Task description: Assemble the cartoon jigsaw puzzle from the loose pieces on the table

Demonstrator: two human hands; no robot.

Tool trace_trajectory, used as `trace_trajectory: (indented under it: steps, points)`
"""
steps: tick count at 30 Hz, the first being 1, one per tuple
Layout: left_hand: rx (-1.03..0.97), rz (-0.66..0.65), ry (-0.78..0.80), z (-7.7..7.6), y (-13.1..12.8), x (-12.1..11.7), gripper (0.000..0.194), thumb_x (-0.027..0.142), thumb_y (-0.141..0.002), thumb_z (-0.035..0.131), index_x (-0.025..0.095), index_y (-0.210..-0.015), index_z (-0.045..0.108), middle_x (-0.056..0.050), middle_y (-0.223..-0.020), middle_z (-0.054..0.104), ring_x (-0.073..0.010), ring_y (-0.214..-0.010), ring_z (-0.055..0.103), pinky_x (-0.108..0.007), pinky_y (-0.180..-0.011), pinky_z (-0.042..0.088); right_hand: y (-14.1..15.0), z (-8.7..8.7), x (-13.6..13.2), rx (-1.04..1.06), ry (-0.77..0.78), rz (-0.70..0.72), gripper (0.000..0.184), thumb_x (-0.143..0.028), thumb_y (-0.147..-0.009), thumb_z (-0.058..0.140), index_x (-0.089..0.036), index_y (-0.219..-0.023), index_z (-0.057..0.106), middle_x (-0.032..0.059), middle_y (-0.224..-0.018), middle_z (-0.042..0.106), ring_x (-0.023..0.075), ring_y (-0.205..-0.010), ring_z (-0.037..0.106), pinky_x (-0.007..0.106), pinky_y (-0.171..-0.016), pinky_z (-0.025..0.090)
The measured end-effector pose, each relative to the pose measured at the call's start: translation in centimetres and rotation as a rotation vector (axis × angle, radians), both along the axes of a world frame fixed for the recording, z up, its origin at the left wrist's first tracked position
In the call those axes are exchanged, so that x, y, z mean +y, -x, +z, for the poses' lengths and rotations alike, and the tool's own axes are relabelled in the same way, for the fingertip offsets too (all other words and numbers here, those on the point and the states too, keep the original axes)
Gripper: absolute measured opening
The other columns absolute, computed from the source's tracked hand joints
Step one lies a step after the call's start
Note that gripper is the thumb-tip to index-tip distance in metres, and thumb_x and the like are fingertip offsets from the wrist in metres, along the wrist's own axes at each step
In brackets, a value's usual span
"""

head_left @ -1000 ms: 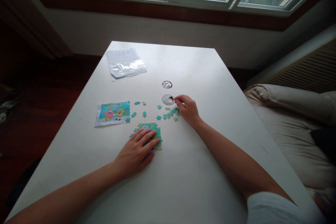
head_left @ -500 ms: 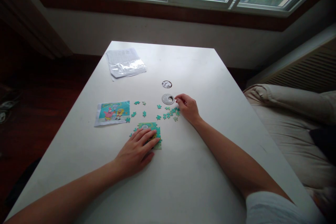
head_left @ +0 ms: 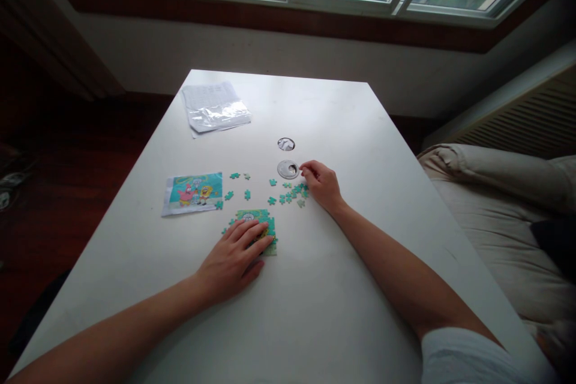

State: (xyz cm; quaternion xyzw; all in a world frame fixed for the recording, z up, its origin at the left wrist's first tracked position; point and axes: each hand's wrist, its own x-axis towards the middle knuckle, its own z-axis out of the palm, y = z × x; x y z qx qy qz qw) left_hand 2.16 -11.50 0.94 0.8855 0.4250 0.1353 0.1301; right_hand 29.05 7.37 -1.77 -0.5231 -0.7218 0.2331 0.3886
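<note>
My left hand lies flat, fingers spread, over a partly joined jigsaw puzzle, hiding much of its lower left. Green and yellow show on the part left uncovered. Farther right, my right hand rests on the table with thumb and fingers pinched together; anything between them is too small to make out. Just beside those fingers is a cluster of loose green puzzle pieces. Several more pieces are scattered between the puzzle and a cartoon picture sheet on the left.
On the white table, a round metal cover lies near a round hole. Papers in a clear plastic sleeve sit at the far left. A beige padded seat stands along the right side, and windows are behind.
</note>
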Motion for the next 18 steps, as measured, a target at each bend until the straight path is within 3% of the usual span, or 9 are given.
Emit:
trace_trajectory:
  steps: [7,12,18]
  points:
    - [-0.024,0.0,-0.001,0.0,0.0,0.0,0.05,0.026,-0.096,0.054,0.027,-0.145,0.052,-0.009,-0.152,0.049,-0.0304,-0.143,0.041,-0.055,-0.121,0.035,-0.1,-0.3,0.2,0.085,0.052,0.003,0.02,-0.032,-0.092,0.054,-0.022,-0.096,0.071,0.0019,-0.082,0.07,0.0171,-0.07,0.059,0.031,-0.068,0.046]
    - [-0.024,-0.048,0.028,0.4,0.1,0.1,0.049,0.027,-0.095,0.055,0.026,-0.144,0.052,-0.008,-0.154,0.048,-0.0302,-0.144,0.039,-0.055,-0.122,0.033,-0.2,-0.5,1.0,0.367,0.151,-0.015,0.021,-0.036,-0.09,0.056,-0.021,-0.092,0.07,0.0007,-0.075,0.067,0.0169,-0.074,0.062,0.031,-0.074,0.048]
    - [-0.076,-0.142,0.054,0.7,0.2,0.0,0.046,0.026,-0.096,0.054,0.025,-0.142,0.052,-0.006,-0.154,0.048,-0.026,-0.143,0.04,-0.05,-0.123,0.033,-0.8,-0.7,2.0,0.631,0.218,-0.091,0.019,-0.038,-0.087,0.059,-0.02,-0.091,0.066,0.0007,-0.072,0.064,0.0144,-0.067,0.058,0.029,-0.067,0.047]
